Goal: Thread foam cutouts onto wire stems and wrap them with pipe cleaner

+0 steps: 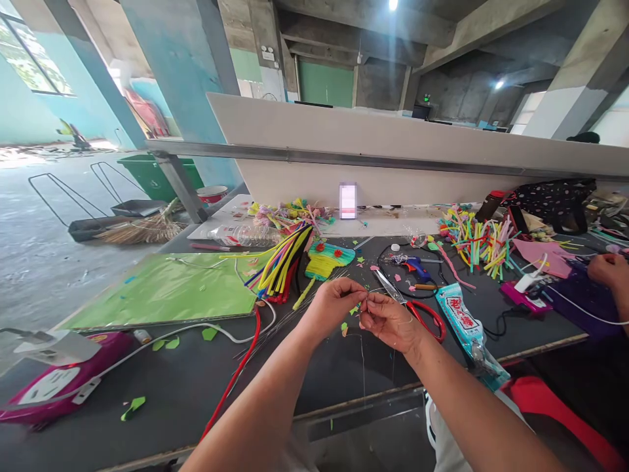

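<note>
Thin strand (363, 364), dark cluttered table (187, 377), concrete beams (363, 31) overhead

Bench top (187, 387): dark, with a white strip (314, 226) along the far edge.
Left side: a green sheet (171, 285); a magenta packet (111, 344) near the left corner of the near edge.
Middle: a bundle of colored pipe cleaners (282, 265) beside a teal and yellow fuzzy piece (327, 262) with red spots; a red cord (238, 367) slants toward the near edge.
Far edge: a clear plastic bottle (248, 235) on its side, a lit phone (348, 200) upright.
Right of middle: red-handled scissors (435, 319), a blue glue gun (417, 267), a light-blue packet (459, 311) reaching the near edge.
Farther right: a second pile of pipe cleaners (484, 244), a pink sheet (545, 257).
Scraps: green bits (209, 334), scattered.
</note>
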`<state>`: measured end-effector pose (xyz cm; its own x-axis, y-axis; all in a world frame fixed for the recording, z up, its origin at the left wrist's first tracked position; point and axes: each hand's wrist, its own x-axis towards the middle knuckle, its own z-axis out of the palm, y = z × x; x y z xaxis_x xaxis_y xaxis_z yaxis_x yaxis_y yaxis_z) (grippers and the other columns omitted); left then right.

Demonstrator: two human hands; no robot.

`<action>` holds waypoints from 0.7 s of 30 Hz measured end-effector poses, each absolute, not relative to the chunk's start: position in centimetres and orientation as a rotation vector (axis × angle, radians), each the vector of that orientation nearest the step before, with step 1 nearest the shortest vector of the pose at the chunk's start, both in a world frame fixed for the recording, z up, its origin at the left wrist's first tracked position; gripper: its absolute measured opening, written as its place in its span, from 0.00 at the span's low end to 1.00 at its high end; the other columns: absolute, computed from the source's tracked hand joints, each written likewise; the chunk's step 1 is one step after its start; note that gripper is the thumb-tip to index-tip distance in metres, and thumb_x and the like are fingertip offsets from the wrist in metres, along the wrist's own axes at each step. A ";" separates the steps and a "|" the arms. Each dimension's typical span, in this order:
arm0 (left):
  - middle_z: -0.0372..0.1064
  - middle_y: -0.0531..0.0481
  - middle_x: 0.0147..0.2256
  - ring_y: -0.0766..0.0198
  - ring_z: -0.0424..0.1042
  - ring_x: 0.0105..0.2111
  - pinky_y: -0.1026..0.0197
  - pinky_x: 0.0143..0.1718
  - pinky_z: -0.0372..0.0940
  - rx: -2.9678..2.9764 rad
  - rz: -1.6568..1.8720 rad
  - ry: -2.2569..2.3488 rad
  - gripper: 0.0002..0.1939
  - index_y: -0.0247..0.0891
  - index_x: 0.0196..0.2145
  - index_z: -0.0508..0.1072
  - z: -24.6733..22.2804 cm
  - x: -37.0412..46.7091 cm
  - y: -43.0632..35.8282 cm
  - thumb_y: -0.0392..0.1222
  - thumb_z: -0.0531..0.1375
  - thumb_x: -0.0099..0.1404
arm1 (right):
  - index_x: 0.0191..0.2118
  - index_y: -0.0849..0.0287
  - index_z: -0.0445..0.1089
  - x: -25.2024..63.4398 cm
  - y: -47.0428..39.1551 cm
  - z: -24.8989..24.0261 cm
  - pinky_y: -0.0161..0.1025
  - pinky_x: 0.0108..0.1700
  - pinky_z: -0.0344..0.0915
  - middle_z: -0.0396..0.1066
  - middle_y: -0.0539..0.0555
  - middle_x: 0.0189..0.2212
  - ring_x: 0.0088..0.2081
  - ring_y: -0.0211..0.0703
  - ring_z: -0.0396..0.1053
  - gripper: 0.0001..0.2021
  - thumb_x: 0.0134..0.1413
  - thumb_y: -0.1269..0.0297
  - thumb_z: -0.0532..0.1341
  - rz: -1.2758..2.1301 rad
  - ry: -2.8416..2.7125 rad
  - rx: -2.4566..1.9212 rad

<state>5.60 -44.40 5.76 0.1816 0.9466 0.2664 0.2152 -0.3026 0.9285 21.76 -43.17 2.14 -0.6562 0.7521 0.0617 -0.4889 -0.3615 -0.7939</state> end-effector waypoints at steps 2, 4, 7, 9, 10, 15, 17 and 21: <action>0.71 0.51 0.24 0.65 0.69 0.28 0.64 0.32 0.63 1.686 1.193 1.129 0.09 0.36 0.27 0.74 5.9 5.7 -44.5 0.44 0.58 0.58 | 0.31 0.62 0.72 21.8 -43.2 2.2 0.34 0.31 0.58 0.67 0.49 0.21 0.24 0.33 0.64 0.05 0.51 0.65 0.63 2.076 -1.076 -0.407; 0.71 0.51 0.24 0.65 0.69 0.27 0.64 0.30 0.64 1.708 1.203 1.145 0.10 0.36 0.26 0.74 6.1 5.7 -44.6 0.44 0.59 0.58 | 0.31 0.62 0.73 21.9 -43.2 2.4 0.33 0.31 0.58 0.69 0.50 0.23 0.26 0.35 0.67 0.05 0.50 0.65 0.64 2.080 -1.084 -0.430; 0.70 0.51 0.23 0.64 0.69 0.26 0.63 0.29 0.64 1.747 1.198 1.165 0.09 0.36 0.25 0.73 6.3 5.6 -44.7 0.44 0.59 0.57 | 0.30 0.61 0.73 22.0 -43.2 2.5 0.33 0.31 0.59 0.70 0.51 0.25 0.27 0.36 0.69 0.05 0.49 0.65 0.65 2.075 -1.076 -0.472; 0.70 0.51 0.23 0.65 0.69 0.26 0.64 0.29 0.63 1.778 1.180 1.175 0.09 0.36 0.25 0.72 6.5 5.7 -44.7 0.44 0.59 0.57 | 0.30 0.61 0.73 22.0 -43.3 2.6 0.34 0.32 0.60 0.70 0.50 0.26 0.28 0.36 0.69 0.05 0.47 0.65 0.66 2.072 -1.079 -0.497; 0.70 0.51 0.24 0.65 0.69 0.26 0.64 0.29 0.63 1.796 1.165 1.177 0.09 0.36 0.25 0.72 6.5 5.7 -44.7 0.43 0.58 0.58 | 0.30 0.61 0.73 22.0 -43.3 2.6 0.34 0.33 0.60 0.71 0.51 0.26 0.28 0.36 0.69 0.05 0.47 0.65 0.66 2.073 -1.085 -0.510; 0.69 0.51 0.24 0.66 0.67 0.27 0.65 0.29 0.62 1.837 1.140 1.234 0.08 0.36 0.25 0.70 6.6 5.8 -44.6 0.41 0.56 0.58 | 0.31 0.61 0.74 22.1 -43.3 2.5 0.34 0.32 0.59 0.71 0.52 0.25 0.28 0.36 0.69 0.06 0.47 0.65 0.67 2.094 -1.104 -0.504; 0.68 0.51 0.25 0.66 0.67 0.27 0.65 0.29 0.61 1.842 1.163 1.284 0.07 0.36 0.25 0.70 6.6 5.7 -44.5 0.41 0.56 0.58 | 0.33 0.62 0.74 22.2 -43.2 2.3 0.34 0.32 0.59 0.72 0.53 0.26 0.29 0.36 0.68 0.07 0.48 0.65 0.66 2.114 -1.102 -0.494; 0.68 0.52 0.26 0.66 0.66 0.28 0.65 0.29 0.60 1.851 1.217 1.345 0.08 0.36 0.27 0.71 6.4 5.4 -44.4 0.41 0.55 0.58 | 0.37 0.61 0.74 22.2 -43.2 1.8 0.36 0.33 0.59 0.71 0.53 0.26 0.27 0.34 0.65 0.09 0.48 0.64 0.66 2.138 -1.083 -0.484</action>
<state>5.42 -44.35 6.44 0.0924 0.9323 0.3497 0.4413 -0.3532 0.8250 22.24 -43.21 1.83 -0.6978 0.7160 -0.0212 -0.4062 -0.4199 -0.8116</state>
